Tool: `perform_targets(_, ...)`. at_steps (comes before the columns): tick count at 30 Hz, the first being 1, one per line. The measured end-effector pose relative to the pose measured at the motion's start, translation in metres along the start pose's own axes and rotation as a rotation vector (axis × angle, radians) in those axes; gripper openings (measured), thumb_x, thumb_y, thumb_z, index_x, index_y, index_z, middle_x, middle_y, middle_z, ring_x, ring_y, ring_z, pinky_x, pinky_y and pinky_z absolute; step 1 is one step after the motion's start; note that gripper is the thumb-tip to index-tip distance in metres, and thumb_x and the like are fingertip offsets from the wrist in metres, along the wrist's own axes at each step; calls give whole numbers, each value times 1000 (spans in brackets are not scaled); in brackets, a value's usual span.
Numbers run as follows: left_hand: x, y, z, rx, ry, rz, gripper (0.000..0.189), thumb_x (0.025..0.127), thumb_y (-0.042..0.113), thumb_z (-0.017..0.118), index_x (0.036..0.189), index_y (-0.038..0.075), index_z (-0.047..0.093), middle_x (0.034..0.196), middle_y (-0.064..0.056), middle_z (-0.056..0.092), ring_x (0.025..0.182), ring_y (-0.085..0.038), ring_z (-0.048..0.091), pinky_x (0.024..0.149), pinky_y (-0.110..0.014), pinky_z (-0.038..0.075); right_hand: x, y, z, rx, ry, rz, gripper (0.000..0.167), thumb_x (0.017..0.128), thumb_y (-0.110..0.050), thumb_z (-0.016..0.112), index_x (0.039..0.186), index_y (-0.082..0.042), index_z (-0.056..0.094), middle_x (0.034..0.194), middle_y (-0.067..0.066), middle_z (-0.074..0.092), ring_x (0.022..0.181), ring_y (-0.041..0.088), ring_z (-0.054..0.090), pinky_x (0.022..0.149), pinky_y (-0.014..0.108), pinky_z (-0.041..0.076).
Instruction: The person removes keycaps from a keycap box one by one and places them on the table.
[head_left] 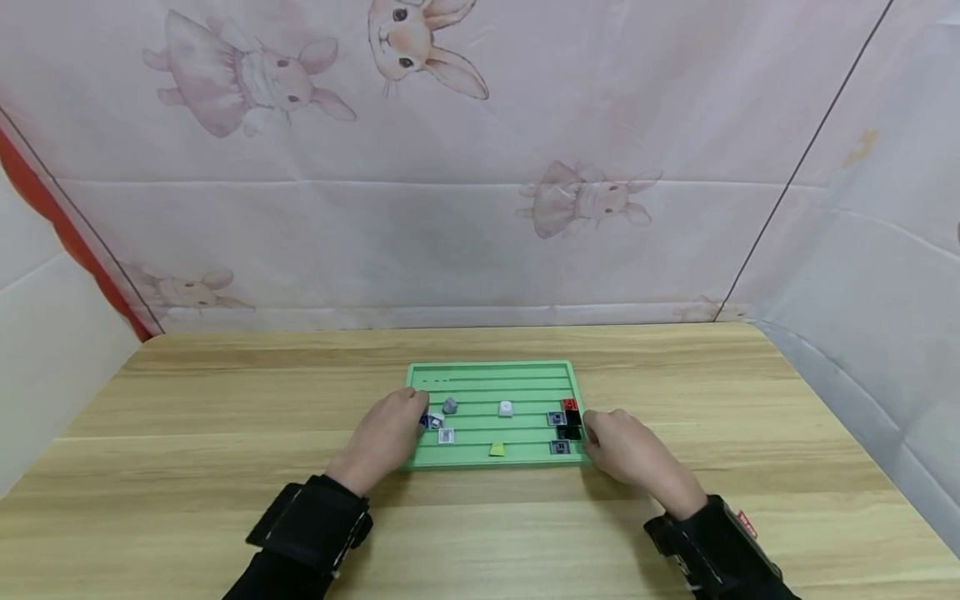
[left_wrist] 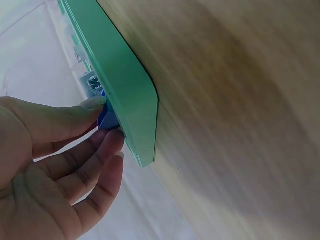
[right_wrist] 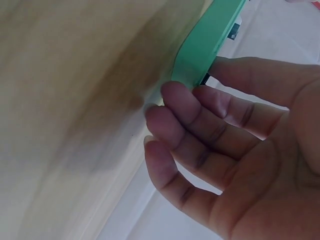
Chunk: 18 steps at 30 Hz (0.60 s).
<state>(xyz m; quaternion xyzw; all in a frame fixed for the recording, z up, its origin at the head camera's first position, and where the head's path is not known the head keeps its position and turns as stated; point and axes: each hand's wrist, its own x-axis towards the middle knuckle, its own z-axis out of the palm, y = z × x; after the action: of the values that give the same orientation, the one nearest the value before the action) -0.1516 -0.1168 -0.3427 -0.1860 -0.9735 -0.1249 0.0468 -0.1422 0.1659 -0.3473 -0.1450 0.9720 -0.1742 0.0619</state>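
A green ridged tray [head_left: 495, 373] lies on the table with several keycaps on it. At its left end my left hand [head_left: 386, 437] pinches a blue keycap [left_wrist: 108, 119] between thumb and fingers. Beside that one sits a grey keycap [left_wrist: 92, 83], its hollow underside showing. My right hand [head_left: 626, 446] is at the tray's right end, thumb and index finger on a black keycap [right_wrist: 205, 79] mostly hidden by them. Close by are a red keycap [head_left: 569, 404], another black keycap [head_left: 568, 433] and a dark grey-blue keycap [head_left: 559, 447].
Mid-tray stand a white keycap [head_left: 506, 408] and, lower down, a yellow-green keycap [head_left: 497, 449]. A grey keycap [head_left: 449, 406] and a pale square keycap [head_left: 446, 436] lie toward the left. Wood-grain table [head_left: 225, 417] surrounds the tray; a rabbit-print cloth [head_left: 420, 250] hangs behind.
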Motion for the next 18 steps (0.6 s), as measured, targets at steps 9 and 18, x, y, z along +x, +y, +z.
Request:
perform_targets(9, 0, 0, 0, 1, -4, -4, 12, 81, -13, 53, 87, -3, 58, 71, -5, 53, 62, -13, 47, 56, -27, 42, 0, 0, 0, 2, 1, 0, 21, 81, -3, 61, 68, -8, 47, 56, 1, 41, 50, 11, 38, 46, 22, 29)
perform_targets(18, 0, 0, 1, -5, 32, 18, 15, 78, -15, 55, 84, -1, 58, 70, -4, 53, 61, -13, 46, 55, -26, 41, -2, 0, 0, 2, 12, -8, 22, 81, -2, 61, 67, -8, 46, 56, 0, 39, 50, 11, 37, 46, 22, 28)
